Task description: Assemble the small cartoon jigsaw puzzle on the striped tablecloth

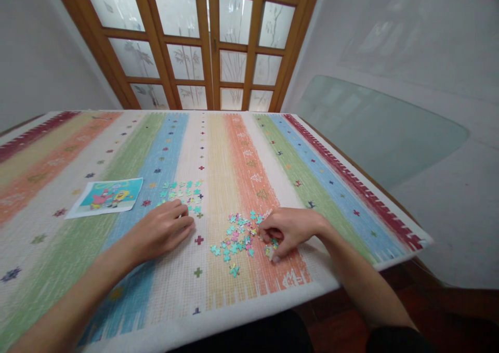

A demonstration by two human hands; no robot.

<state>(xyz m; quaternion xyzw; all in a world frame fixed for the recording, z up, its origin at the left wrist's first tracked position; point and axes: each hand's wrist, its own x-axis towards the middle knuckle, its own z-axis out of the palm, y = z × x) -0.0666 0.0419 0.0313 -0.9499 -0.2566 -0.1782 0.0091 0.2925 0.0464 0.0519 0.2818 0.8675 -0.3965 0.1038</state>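
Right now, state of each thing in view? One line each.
Left hand: fingers curled, beside the rows.
Right hand: fingers bent, at heap; grip unclear.
Heaped jigsaw pieces: loose.
Jigsaw rows: spaced apart, partly hidden.
Cartoon print: face up.
Striped tablecloth: spread.
Glazed doors: shut or nearly.

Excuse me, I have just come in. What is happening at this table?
A person is working on a jigsaw puzzle. The right hand touches a loose pile of puzzle pieces, while the left hand rests beside pieces laid out in rows. A cartoon reference picture lies to the left on the striped tablecloth.
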